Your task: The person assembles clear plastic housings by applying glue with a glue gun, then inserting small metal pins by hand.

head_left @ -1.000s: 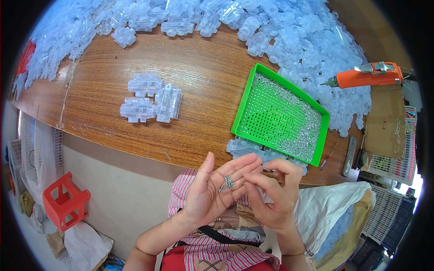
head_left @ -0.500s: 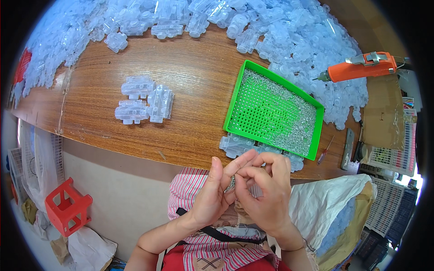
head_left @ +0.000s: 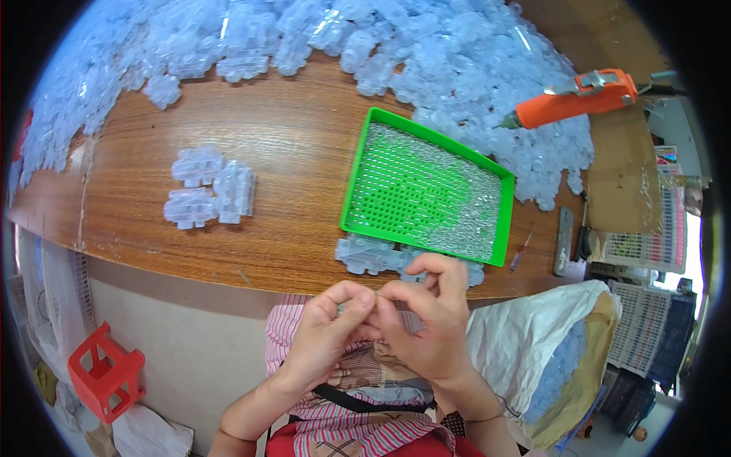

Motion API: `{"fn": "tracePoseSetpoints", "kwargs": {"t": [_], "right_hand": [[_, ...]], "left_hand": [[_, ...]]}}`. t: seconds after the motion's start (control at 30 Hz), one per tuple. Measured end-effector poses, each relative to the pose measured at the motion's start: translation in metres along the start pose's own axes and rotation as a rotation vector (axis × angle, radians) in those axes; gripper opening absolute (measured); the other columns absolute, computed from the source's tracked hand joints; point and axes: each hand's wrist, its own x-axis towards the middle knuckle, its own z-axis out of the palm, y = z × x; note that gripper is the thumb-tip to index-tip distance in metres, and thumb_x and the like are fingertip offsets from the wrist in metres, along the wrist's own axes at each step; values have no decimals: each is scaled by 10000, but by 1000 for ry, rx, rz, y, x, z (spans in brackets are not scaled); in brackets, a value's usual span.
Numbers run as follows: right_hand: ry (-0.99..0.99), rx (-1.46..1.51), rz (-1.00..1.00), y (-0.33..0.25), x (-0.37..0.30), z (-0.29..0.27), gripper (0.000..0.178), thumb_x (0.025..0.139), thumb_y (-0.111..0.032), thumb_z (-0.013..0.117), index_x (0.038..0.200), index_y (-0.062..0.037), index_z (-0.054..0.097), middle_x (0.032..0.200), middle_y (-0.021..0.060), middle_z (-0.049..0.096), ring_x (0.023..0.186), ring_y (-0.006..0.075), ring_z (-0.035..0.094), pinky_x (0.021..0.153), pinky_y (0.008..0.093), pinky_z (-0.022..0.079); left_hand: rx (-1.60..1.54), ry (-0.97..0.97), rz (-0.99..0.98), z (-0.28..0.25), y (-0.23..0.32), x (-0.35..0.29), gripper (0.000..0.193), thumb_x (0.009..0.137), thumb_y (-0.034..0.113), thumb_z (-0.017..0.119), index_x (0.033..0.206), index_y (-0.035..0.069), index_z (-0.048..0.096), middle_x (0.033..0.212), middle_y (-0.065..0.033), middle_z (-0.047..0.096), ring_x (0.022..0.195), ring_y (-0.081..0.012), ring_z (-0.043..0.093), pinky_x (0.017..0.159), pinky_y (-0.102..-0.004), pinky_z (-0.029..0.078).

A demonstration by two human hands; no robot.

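Over my lap, just off the table's front edge, my two hands meet at the fingertips. My left hand (head_left: 324, 327) is closed, its fingers curled around small silver screws that barely show. With thumb and index finger, my right hand (head_left: 434, 324) pinches against the left fingertips; whatever is in that pinch is too small to make out. Beyond them stands a green perforated tray (head_left: 505, 232) strewn with small silver screws (head_left: 480, 206). It rests tilted on several clear plastic parts (head_left: 369, 255). A cluster of three similar parts (head_left: 234, 190) lies on the table's left side.
A large pile of clear plastic parts (head_left: 251, 30) covers the table's far side. An orange electric screwdriver (head_left: 575, 103) hangs at the right above it. A small screwdriver (head_left: 521, 251) lies right of the tray. A white sack (head_left: 525, 327) and red stool (head_left: 106, 373) flank me.
My left hand has turned and closed over the screws, which showed in its open fingers before. Both hands have come together at the fingertips. The whole view has shifted slightly.
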Motion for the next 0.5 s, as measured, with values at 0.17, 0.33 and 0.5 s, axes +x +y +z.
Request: {"fn": "tracePoseSetpoints", "kwargs": {"t": [0.17, 0.33, 0.5], "right_hand": [[-25, -20, -64, -2, 6, 0, 125, 712, -76, 697, 817, -77, 629, 973, 95, 522, 819, 255, 478, 681, 358, 394], [75, -70, -114, 19, 18, 16, 168, 710, -45, 695, 854, -69, 612, 959, 89, 518, 812, 258, 476, 685, 346, 395], [22, -108, -210, 22, 27, 34, 174, 739, -61, 683, 894, -58, 603, 988, 97, 521, 867, 283, 499, 740, 378, 415]], "left_hand": [[140, 32, -4, -5, 7, -3, 217, 976, 225, 527, 973, 13, 574, 850, -51, 648, 688, -85, 618, 604, -208, 531], [-77, 260, 109, -2, 9, -1, 243, 1005, 268, 451, 993, 49, 554, 744, -23, 587, 587, -62, 548, 475, -167, 412], [-347, 272, 180, -9, 14, 0, 261, 1010, 267, 411, 1054, 41, 533, 781, -15, 532, 627, -72, 478, 503, -180, 411]]}}
